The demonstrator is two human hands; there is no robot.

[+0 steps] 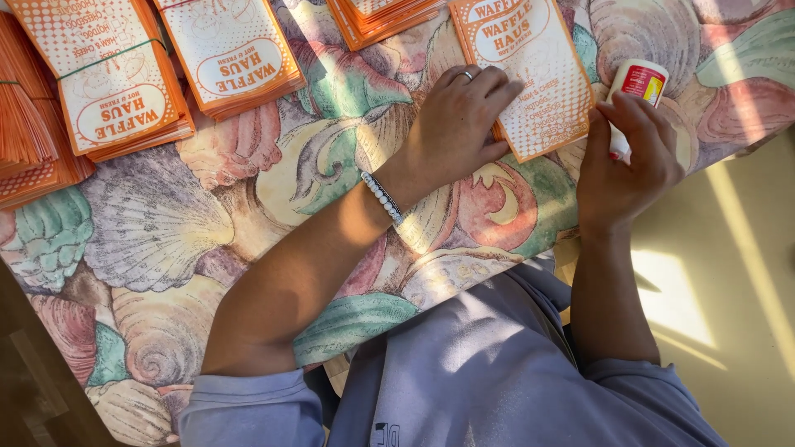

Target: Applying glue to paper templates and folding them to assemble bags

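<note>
Most of the view is filled by a table draped in a tablecloth (166,240) printed with large seashells in pink, green, grey and cream. Beyond its right edge a pale floor (729,290) is seen, crossed by bars of sunlight, and a strip of dark wooden floor (25,389) shows at the lower left. Several stacks of orange and white paper bags (124,83) are laid along the far side of the cloth, some of them bound with thin green bands. One further stack of bags (542,91) is set apart near the right edge.

The left hand (455,124) is spread flat, palm down, with its fingers pressed onto the left edge of this stack; nothing is clasped by it. A ring is worn on one finger and a beaded bracelet (383,197) at the wrist. The right hand (625,161) is curled closed around a small white glue stick (638,87) with a red label, held upright just beside the right edge of the same stack, its top rising above the fingers. Short lilac sleeves (248,406) are seen at the bottom.
</note>
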